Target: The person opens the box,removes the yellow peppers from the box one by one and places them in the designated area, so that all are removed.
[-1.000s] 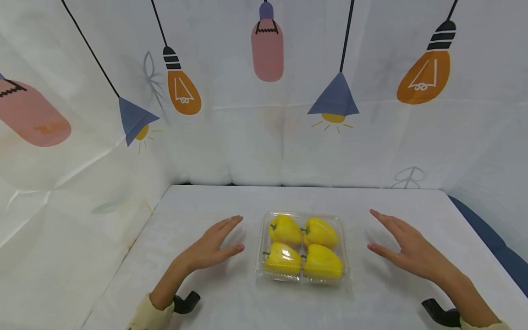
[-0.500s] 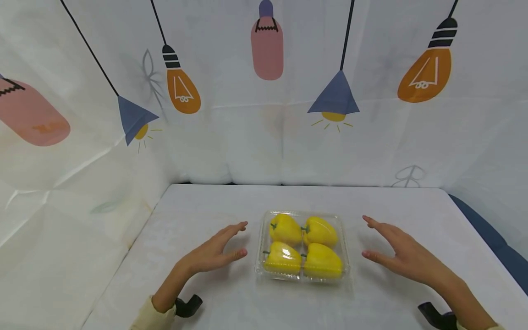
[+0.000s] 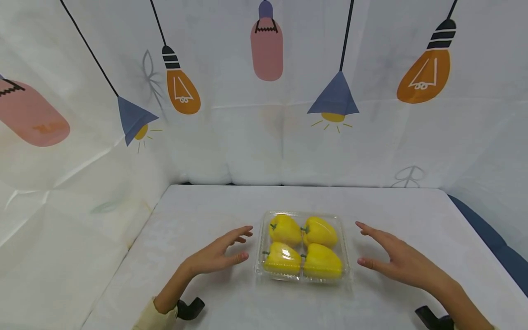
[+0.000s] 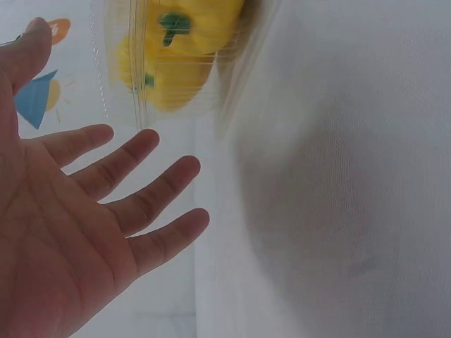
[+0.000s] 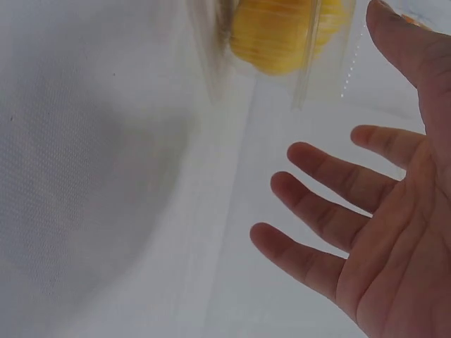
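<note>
Your left hand (image 3: pixel 216 255) and right hand (image 3: pixel 402 261), both spread and empty, flank a clear plastic clamshell (image 3: pixel 303 278) of four yellow bell peppers (image 3: pixel 323 261) on the white bench (image 3: pixel 231 201); uneven pressure from either side could buckle the thin plastic or skid it sideways

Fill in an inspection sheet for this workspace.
Surface: white tabletop, with soft shadows near both hands.
Job's things: clear plastic container holding four yellow bell peppers, two by two.
Clutter: nothing seen.
Left grip: fingers spread, holding nothing, left of the container and apart from it.
Right grip: fingers spread, holding nothing, right of the container and apart from it.
Cables: nothing seen; the cords above are printed.
Surroundings: white backdrop with printed lamps; dark blue object beyond the table's right edge, unidentified.
</note>
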The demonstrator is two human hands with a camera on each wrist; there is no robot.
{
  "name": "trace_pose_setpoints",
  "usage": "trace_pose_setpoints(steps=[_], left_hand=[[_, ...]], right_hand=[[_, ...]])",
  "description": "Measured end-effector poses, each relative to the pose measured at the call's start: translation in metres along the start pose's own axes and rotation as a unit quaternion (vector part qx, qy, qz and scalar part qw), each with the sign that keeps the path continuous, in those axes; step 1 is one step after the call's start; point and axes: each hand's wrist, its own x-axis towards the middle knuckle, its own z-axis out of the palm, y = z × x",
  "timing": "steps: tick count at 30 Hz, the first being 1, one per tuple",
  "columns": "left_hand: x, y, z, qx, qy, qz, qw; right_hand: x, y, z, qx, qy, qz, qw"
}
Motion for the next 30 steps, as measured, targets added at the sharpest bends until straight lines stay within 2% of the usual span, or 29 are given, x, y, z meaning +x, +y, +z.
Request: trace_pose_setpoints(steps=[5, 12, 19, 30], left_hand=[[0.002, -0.001, 0.002, -0.013, -0.007, 0.012, 0.9998], [0.004, 0.001, 0.005, -0.024, -0.018, 0.006, 0.9995], [0.005, 0.003, 0.008, -0.034, -0.026, 0.006, 0.9991], [0.006, 0.003, 0.011, -0.066, -0.043, 0.024, 0.9966]], right_hand=[[0.0, -0.002, 0.001, 0.013, -0.008, -0.007, 0.9999], [0.0, -0.006, 0.0, 0.041, -0.043, 0.005, 0.9982], [-0.002, -0.007, 0.005, 0.042, -0.052, 0.003, 0.9978], [-0.001, -0.008, 0.013, 0.059, -0.079, 0.012, 0.995]])
